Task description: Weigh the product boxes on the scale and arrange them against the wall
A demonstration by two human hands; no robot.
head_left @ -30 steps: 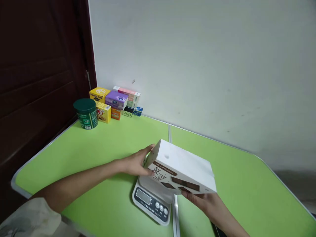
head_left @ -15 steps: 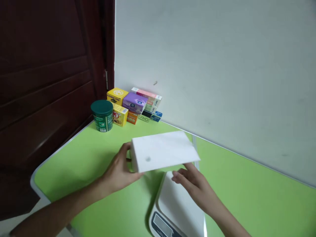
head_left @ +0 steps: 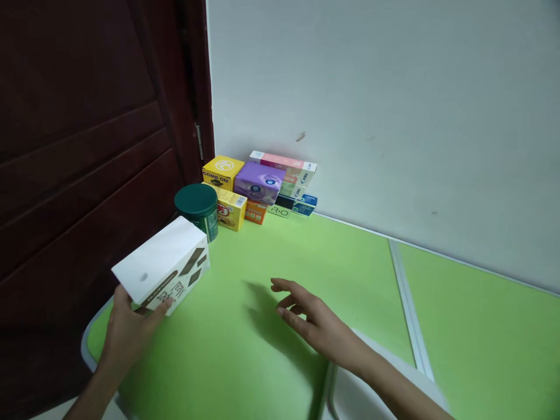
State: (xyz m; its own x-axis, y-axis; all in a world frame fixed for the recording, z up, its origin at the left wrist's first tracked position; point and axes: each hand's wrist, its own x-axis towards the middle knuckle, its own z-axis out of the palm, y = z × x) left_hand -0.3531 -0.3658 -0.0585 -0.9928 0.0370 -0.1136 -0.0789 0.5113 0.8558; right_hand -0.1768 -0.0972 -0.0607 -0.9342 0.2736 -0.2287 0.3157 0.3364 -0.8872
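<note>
My left hand [head_left: 131, 326] grips one end of a white cardboard box [head_left: 164, 256] with brown printed patches on its side. The box is tilted, over the left part of the green table [head_left: 245, 361], just in front of a green lidded tub [head_left: 198, 201] and hiding part of it. My right hand [head_left: 312, 318] holds nothing; its fingers are apart and slightly bent above the table. Beneath my right forearm is the white kitchen scale [head_left: 356, 396], partly cut off by the lower edge of the view.
By the wall stand a yellow box [head_left: 223, 171], a second yellow box [head_left: 234, 211], a purple tissue pack [head_left: 259, 182], a long pink box [head_left: 284, 162], an orange box [head_left: 255, 212] and a blue box [head_left: 305, 205]. A dark red door [head_left: 87, 146] borders the table's left side.
The white box has moved left in my left hand, turning so its printed side shows. My right hand has come away from it. The view has shifted, and the scale sits lower right.
</note>
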